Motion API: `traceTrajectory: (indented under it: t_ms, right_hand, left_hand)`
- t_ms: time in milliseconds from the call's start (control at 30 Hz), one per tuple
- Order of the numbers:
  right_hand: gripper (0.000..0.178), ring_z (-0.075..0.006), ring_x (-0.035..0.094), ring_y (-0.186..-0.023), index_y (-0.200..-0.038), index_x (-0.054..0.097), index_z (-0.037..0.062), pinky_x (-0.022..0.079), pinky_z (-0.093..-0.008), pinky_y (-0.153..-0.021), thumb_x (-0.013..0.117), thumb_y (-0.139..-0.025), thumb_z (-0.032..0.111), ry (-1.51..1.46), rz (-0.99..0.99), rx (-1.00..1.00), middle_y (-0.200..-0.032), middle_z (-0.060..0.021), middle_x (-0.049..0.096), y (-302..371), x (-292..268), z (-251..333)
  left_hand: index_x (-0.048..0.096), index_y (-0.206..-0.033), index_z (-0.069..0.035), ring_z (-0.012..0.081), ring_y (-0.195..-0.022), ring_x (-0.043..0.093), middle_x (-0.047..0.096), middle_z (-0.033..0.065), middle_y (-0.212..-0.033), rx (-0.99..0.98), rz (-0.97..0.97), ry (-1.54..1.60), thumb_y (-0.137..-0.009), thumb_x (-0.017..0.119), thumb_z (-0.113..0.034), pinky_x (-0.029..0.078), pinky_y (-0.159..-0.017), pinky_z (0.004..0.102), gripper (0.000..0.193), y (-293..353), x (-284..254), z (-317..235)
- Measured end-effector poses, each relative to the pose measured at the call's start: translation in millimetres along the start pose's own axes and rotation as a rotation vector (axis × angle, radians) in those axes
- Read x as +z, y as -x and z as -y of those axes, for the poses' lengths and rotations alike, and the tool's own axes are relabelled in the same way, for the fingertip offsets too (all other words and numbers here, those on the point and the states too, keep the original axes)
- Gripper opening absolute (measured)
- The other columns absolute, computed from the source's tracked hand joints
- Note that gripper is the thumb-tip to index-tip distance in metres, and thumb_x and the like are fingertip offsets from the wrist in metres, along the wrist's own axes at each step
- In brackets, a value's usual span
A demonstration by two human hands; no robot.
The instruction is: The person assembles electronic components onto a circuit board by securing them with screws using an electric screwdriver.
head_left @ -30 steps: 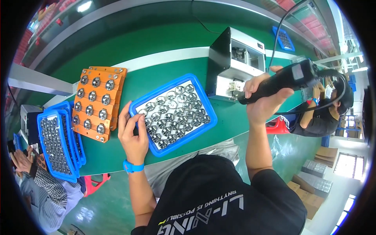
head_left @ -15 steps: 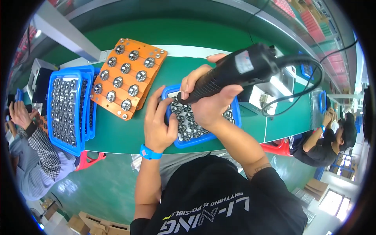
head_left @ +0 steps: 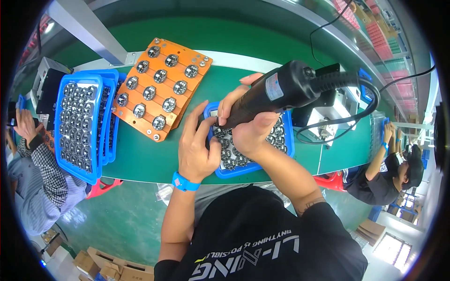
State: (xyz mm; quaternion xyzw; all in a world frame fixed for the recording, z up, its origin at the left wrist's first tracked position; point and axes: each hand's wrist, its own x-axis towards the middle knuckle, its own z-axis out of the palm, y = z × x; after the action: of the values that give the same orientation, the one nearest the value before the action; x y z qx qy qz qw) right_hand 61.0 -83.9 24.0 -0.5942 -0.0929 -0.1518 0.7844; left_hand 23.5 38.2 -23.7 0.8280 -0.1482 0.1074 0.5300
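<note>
Right hand [head_left: 247, 138]: we are gripping a black tool [head_left: 255, 103] by its lower half, fingers wrapped round it, the cable [head_left: 340, 80] looping off to the right. Left hand [head_left: 199, 152]: we are keeping its fingers bent near the far left corner of the blue tray [head_left: 290, 136]; whether they are pinching a part, we are not able to tell. Change over the last second: we are no longer holding the tool out by the machine [head_left: 328, 112] but over the tray, its lower end close to the left fingertips, so we are judging the work to be centring on that corner. Parts [head_left: 229, 164], round and dark: lying in the tray, partly hidden by the right hand. Leftward, we are noting stacked orange plates [head_left: 153, 107], twelve parts sitting on the top one, then filled trays [head_left: 99, 136], all resting on the green tabletop [head_left: 150, 159].
</note>
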Motion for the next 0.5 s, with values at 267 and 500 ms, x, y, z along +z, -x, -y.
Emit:
traceTrajectory:
  t_ms: [267,500]
  right_hand:
    - [0.076,-0.0132,0.051,-0.052,-0.118,0.041,-0.0006,0.043,-0.0262,-0.05,0.062,-0.086,0.065,-0.114,0.108,-0.038,-0.065,-0.008,0.055,-2.8,2.7,-14.4]
    - [0.072,-0.0122,0.052,-0.053,-0.123,0.041,-0.0001,0.042,-0.0251,-0.049,0.061,-0.09,0.061,-0.155,0.098,-0.011,-0.067,-0.0076,0.056,-2.9,0.3,-14.2]
  left_hand:
    - [0.061,-0.09,0.009,0.0454,-0.11,0.057,0.055,0.0289,-0.127,0.063,-0.04,-0.067,-0.069,0.05,0.0,0.05,-0.091,0.0488,0.025,-2.8,4.2,-0.2]
    - [0.061,-0.09,0.011,0.0423,-0.103,0.059,0.055,0.0269,-0.124,0.042,-0.052,-0.037,-0.071,0.045,0.002,0.05,-0.085,0.046,0.027,-4.3,7.0,-4.9]
